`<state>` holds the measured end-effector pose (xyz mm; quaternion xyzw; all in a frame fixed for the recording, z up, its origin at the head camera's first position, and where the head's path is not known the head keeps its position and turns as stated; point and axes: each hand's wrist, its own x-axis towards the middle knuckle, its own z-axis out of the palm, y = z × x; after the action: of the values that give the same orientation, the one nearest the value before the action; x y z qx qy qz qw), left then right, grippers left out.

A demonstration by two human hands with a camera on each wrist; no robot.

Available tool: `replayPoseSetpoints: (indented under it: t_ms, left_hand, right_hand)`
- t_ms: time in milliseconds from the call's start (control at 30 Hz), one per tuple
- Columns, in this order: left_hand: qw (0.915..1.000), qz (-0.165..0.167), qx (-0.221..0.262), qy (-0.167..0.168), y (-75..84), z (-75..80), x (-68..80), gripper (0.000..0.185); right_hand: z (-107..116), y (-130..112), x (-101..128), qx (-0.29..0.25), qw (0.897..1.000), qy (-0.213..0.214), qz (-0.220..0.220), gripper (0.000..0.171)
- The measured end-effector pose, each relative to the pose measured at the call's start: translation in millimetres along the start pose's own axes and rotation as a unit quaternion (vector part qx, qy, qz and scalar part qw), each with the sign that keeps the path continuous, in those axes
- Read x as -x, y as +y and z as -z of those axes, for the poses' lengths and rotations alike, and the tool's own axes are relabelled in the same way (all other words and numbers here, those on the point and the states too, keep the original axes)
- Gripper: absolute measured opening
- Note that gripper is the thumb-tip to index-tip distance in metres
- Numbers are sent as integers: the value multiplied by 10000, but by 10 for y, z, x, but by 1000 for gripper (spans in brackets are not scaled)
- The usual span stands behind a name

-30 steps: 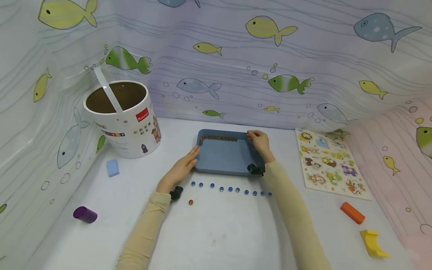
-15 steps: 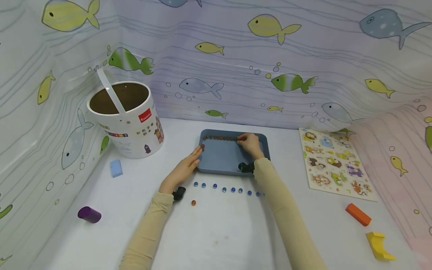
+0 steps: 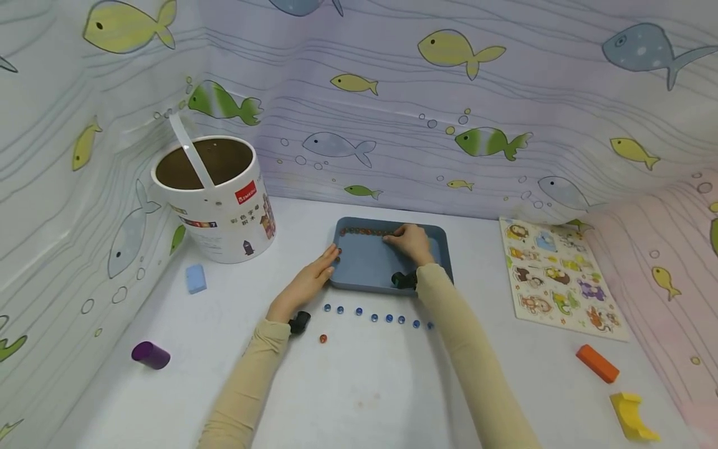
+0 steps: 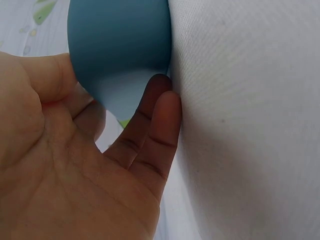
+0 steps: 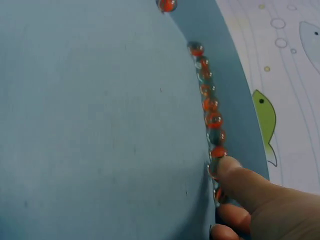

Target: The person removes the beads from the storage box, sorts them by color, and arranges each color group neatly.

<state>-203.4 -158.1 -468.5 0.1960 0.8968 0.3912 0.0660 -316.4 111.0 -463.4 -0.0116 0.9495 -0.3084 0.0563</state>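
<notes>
Only bucket point(image 3: 215, 199) — red label point(image 3: 245, 193) — unreadable.

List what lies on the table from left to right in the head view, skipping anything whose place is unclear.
purple cylinder → light blue block → white bucket → left hand → blue tray → animal puzzle board → orange block → yellow block

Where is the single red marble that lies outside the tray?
In the head view, the red marble lies on the table, near the left wrist, just below the left end of the blue marble row.
</notes>
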Motion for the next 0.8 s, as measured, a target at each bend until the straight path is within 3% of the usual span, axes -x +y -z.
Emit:
replayPoseSetpoints:
  t_ms: [533,700,800]
  left_hand:
    - [10000,39,81,13,-32,-6,18,51]
    - [9999,133,27,16,-34,-15,4,51]
    - [9999,142,-36,-4,-27,-8,3,51]
  right_hand:
    - [-118,-190,-12,274,9937,647,-876,36]
    - [-80,-178,-27,234,9941,487,-938,36]
    - [-22,-148,20,-55,9958,338,-849,33]
